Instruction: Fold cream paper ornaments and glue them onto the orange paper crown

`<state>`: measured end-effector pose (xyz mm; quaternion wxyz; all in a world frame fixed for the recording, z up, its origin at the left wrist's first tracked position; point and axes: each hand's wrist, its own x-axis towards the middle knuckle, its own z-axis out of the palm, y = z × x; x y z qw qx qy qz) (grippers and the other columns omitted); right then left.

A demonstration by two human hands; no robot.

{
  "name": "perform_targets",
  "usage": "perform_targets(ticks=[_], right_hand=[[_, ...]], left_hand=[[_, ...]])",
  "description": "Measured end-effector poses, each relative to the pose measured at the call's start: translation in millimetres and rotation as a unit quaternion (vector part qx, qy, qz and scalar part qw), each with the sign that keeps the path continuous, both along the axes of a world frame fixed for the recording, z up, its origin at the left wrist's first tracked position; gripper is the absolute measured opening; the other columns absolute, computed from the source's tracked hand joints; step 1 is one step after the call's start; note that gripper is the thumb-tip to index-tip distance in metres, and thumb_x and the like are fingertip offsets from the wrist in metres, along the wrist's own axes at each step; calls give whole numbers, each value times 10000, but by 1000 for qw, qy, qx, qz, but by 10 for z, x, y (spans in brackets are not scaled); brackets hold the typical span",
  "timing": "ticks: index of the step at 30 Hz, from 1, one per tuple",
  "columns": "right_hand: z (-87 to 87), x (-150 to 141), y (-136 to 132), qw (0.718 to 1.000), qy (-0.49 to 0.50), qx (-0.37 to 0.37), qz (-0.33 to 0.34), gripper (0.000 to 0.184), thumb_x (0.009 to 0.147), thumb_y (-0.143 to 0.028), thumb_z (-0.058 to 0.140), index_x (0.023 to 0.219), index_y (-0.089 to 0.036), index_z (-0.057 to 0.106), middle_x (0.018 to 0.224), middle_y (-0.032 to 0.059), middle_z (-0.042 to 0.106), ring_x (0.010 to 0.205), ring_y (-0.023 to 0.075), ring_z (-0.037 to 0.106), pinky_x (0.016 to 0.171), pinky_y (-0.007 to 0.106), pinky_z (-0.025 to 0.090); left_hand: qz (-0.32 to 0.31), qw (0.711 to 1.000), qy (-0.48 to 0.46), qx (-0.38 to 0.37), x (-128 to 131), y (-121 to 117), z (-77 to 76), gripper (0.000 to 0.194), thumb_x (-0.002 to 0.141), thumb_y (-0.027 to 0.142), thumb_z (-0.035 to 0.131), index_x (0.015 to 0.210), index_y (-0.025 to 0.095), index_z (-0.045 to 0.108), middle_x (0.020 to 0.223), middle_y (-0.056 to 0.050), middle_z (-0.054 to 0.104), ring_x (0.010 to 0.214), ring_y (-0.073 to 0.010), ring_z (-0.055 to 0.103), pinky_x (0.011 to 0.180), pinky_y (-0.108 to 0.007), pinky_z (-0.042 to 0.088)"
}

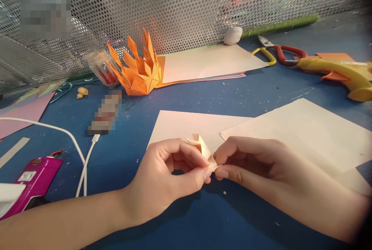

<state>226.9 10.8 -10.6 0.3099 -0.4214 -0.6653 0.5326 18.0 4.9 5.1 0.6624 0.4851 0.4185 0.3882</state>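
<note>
Folded paper point(204, 149) — small, cream, pointed.

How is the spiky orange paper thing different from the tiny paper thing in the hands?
The spiky paper thing is bright orange; the tiny paper thing is pale cream.
The spiky paper thing is bigger, with many points; the tiny paper thing is much smaller.
The spiky paper thing stands on the blue table; the left hand and right hand pinch the tiny paper thing.
Both are folded.
</note>
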Motion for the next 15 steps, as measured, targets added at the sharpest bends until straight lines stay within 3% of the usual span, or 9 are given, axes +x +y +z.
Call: perform_targets(ticks=[3,7,11,15], right_hand=[[-20,14,-14,1000,11,-5,7,219,898,-410,738,775,-231,711,734,13,736,669,153,706,597,213,594],[-25,24,-26,999,20,12,31,200,924,-329,672,750,-230,677,741,12,733,658,142,687,586,211,577],[-11,21,-26,998,6,53,30,178,900,-287,662,732,-230,667,707,4,720,626,138,668,540,207,534],[-19,29,-30,998,3,54,33,190,908,-298,657,731,-229,672,720,12,732,638,148,681,552,224,543]], left_hand=[[12,996,58,73,19,-44,20,196,721,25,810,684,200,730,723,21,764,669,-116,725,646,-181,600],[37,961,152,229,42,-93,49,223,687,4,819,648,205,730,713,14,791,618,-111,716,653,-178,587],[43,961,154,225,32,-98,61,268,641,25,893,617,211,702,683,17,787,614,-122,714,643,-183,563],[20,973,124,196,25,-98,68,322,773,64,822,587,208,602,702,26,756,648,-108,693,672,-195,540]])
